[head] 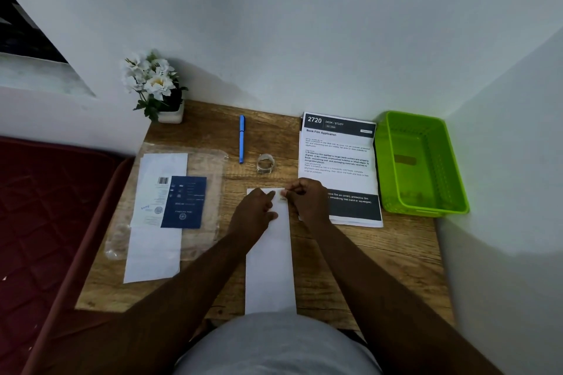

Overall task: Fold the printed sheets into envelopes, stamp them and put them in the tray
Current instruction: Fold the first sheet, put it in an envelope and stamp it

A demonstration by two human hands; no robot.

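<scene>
Wood-grain desk (380, 256), glossy plastic tray (393, 179)

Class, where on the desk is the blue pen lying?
In the head view, the blue pen lies toward the desk's back, between the white flower pot and the printed sheets.

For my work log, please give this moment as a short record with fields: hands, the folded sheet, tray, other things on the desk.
left hand: left hand rests on the far end of the folded sheet, fingers lightly curled
right hand: right hand pinches a small piece at the sheet's far right corner; cannot tell if it is a stamp
folded sheet: long narrow white strip, lying flat, centre of the desk
tray: green tray, far right, nothing seen inside
printed sheets: stack left of the tray
other: blue pen, tape roll, flower pot, plastic packet
</scene>
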